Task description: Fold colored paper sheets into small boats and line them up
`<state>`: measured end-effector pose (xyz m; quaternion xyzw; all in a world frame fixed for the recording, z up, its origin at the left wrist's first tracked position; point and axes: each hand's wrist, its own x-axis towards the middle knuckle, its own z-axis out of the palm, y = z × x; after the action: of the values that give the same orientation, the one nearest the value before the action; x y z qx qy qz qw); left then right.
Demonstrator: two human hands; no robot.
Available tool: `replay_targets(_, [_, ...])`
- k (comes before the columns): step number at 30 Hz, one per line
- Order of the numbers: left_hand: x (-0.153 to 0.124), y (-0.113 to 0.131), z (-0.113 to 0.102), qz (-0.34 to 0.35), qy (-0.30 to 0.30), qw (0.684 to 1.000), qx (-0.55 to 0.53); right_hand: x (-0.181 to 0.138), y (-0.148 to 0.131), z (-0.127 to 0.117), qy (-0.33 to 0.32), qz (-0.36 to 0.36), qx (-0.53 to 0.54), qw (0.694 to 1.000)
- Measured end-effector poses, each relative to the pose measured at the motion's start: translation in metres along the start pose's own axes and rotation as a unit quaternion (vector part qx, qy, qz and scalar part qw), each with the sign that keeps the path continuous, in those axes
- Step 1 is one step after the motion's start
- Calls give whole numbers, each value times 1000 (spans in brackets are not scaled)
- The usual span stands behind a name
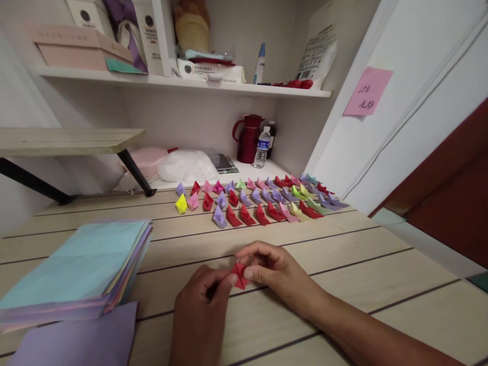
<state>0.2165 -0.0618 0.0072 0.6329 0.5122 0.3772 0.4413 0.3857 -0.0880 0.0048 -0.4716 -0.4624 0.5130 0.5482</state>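
Red folded paper [240, 275] pinched by left hand [202, 300] and right hand [274, 269].

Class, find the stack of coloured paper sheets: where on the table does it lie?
The stack of coloured paper sheets lies at the left of the wooden table, left of the left hand, a loose purple sheet before it.

A: So both hands are on that little red folded paper [240, 275], right near the front of the wooden table [343, 254]?

B: Yep, left hand [200, 310] and right hand [272, 269] pinch it together. Behind the red piece sit rows of folded paper boats [263, 201]; left of it there's a stack of colored sheets [80, 269], light blue on top.
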Motion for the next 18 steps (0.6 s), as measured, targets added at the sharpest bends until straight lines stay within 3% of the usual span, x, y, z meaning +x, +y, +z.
replay_targets(3, [-2, 0, 4, -8, -22, 999, -25, -4, -4, 1, -15, 22, -12, 1000])
replay_targets(7, [-2, 5, 4, -17, -75, 981, -176, -9, -4, 3, -32, 30, 89, 995])
replay_targets(9, [-1, 6, 3, -16, -82, 976, -202, -10, -2, 5, -32, 28, 120, 992])
replay_targets(15, [0, 4, 3, -6, -7, 996, -86, -9, -3, 4, 16, -17, -66, 998])
replay_targets(18, [-1, 2, 3, 0, 22, 993, -120, -8, -7, 5, 21, -11, -53, 998])
